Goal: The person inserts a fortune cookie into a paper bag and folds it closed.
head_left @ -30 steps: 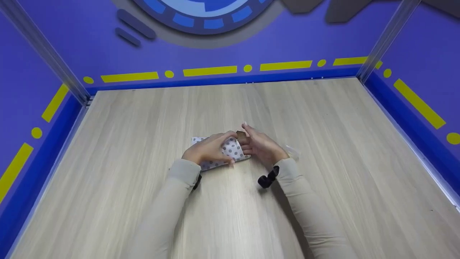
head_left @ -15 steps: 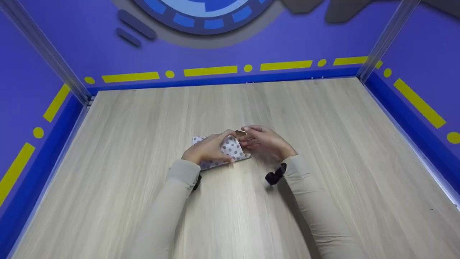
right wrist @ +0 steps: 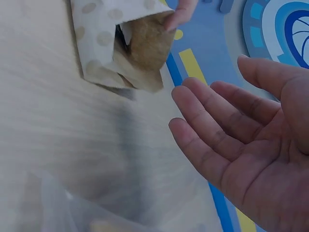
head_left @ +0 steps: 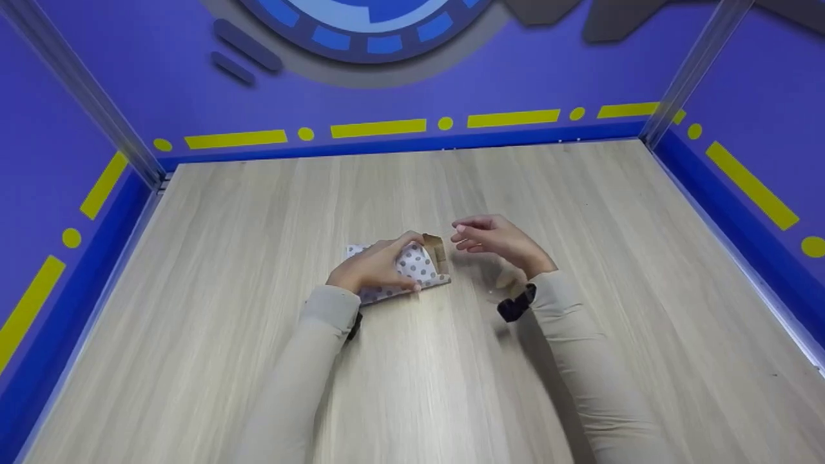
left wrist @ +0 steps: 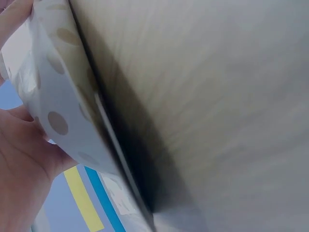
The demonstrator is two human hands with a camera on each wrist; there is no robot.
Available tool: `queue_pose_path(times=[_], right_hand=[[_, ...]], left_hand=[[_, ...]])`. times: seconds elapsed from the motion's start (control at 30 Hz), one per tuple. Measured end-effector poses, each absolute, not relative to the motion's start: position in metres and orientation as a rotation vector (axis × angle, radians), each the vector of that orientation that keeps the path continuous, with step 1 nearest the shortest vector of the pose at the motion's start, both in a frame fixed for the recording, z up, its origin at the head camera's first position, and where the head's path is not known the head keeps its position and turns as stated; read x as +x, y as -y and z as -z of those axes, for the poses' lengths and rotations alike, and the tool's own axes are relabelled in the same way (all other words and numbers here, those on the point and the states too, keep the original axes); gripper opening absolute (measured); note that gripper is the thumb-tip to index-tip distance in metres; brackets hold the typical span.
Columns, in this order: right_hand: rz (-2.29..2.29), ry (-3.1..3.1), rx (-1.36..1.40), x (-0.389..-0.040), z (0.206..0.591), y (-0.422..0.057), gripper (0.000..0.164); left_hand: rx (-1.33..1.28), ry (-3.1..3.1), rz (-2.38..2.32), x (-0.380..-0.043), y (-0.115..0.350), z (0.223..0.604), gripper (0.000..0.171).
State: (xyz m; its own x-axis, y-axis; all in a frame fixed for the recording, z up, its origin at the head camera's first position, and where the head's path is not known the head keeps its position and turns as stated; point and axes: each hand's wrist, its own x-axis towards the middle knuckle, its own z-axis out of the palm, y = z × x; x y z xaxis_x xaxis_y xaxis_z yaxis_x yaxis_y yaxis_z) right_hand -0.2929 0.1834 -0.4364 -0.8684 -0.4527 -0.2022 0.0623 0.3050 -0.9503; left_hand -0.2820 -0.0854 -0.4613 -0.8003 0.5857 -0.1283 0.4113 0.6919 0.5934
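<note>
My left hand (head_left: 377, 265) grips a white paper bag with grey-brown dots (head_left: 414, 263), fingers over the far edge and thumb along the near side. The bag lies on its side on the table, and its mouth, gaping to the right, shows brown paper inside (right wrist: 149, 43). What it contains cannot be made out. In the left wrist view the dotted paper (left wrist: 58, 121) bulges beside the left palm (left wrist: 21, 164). To the right of the mouth hovers my right hand (head_left: 503, 243), apart from the bag and holding nothing; the right wrist view has its fingers (right wrist: 207, 140) extended, slightly bent.
A clear plastic bag (right wrist: 72, 208) with something pale in it lies on the table under my right wrist, partly hidden. The wood-grain table (head_left: 271, 212) is walled by blue-purple panels (head_left: 387, 96) at the back and both sides.
My right hand has drawn out of the bag's mouth and moved right and slightly upward, uncovering the brown opening. The left hand and the paper bag have stayed nearly in place.
</note>
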Motion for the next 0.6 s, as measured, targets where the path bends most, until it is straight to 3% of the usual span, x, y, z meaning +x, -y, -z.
queue_pose_path(times=[0.33, 0.6], right_hand=[[1.457, -2.272, -0.333, -0.296, 0.432, -0.206, 0.044], [1.315, -2.383, -0.348, -0.296, 0.428, -0.222, 0.05]], left_hand=[[0.776, -2.612, -0.768, -0.281, 0.084, 0.46, 0.078], [0.796, -2.584, -0.803, -0.282, 0.085, 0.461, 0.079]])
